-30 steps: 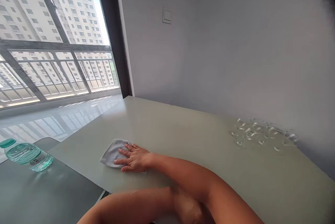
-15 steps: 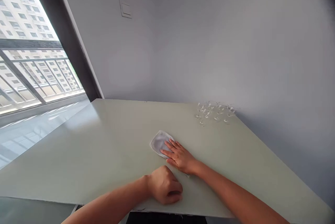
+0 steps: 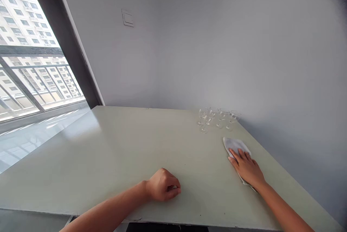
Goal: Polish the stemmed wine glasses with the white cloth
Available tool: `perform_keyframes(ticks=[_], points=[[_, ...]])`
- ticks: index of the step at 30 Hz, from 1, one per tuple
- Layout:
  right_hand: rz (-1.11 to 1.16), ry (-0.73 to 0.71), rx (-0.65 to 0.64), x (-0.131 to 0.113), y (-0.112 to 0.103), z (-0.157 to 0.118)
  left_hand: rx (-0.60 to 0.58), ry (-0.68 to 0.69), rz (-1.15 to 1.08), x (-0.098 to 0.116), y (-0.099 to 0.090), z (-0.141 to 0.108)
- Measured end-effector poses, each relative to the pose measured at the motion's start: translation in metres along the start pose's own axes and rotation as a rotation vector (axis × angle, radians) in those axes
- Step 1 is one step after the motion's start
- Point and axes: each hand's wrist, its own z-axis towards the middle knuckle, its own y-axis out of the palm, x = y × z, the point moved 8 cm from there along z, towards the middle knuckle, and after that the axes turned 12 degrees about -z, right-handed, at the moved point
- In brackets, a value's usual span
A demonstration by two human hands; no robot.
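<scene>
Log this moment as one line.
right hand: spread on gray cloth | left hand: curled, at near side of tabletop | stemmed glasses: grouped near wall, beyond cloth

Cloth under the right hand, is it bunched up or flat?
Flat: the cloth lies smooth beyond the right hand. Folded or not, I cannot tell.

Drew daylight from window (image 3: 32, 50) at left, washed out nearly to white in places. Threw pale glare across far left corner of tabletop (image 3: 121, 156) and onto shiny floor (image 3: 27, 134). Faded to dull grey along wall (image 3: 230, 44), with soft shadow low at right. Stretched toward edges, slanting dark frame (image 3: 64, 33); blacked out at top right corner. Caught left hand (image 3: 163, 185) and right hand (image 3: 247, 167) fairly sharp, glasses (image 3: 222, 114) faint.
</scene>
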Motion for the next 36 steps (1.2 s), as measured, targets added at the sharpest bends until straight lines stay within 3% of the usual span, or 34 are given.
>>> perform_keyframes(ticks=[3, 5, 7, 11, 13, 16, 21, 31, 36], points=[[0.001, 0.138, -0.027, 0.001, -0.003, 0.01, -0.005, -0.012, -0.005, -0.001, 0.002, 0.001], [0.023, 0.13, -0.012, -0.015, -0.013, 0.017, -0.016, -0.015, -0.008, -0.001, 0.004, 0.001], [0.101, 0.099, 0.084, -0.034, -0.032, 0.026, -0.024, -0.017, -0.01, -0.002, 0.005, 0.001], [0.635, 0.105, 0.266, -0.058, -0.059, 0.059, -0.032, -0.004, 0.012, 0.0, 0.005, 0.001], [0.814, 0.156, 0.254, -0.064, -0.056, 0.082, -0.03, 0.004, 0.026, 0.0, 0.005, 0.001], [0.904, 0.222, 0.212, -0.071, -0.045, 0.114, -0.02, 0.003, 0.035, -0.001, 0.006, 0.001], [1.052, 0.275, 0.158, -0.082, -0.026, 0.142, 0.004, -0.006, 0.035, -0.004, 0.006, 0.001], [1.276, 0.172, 0.111, -0.114, -0.03, 0.135, 0.025, -0.053, -0.029, -0.006, 0.0, 0.003], [1.416, -0.004, -0.022, -0.15, -0.052, 0.103, 0.13, -0.238, -0.103, -0.025, -0.011, 0.002]])
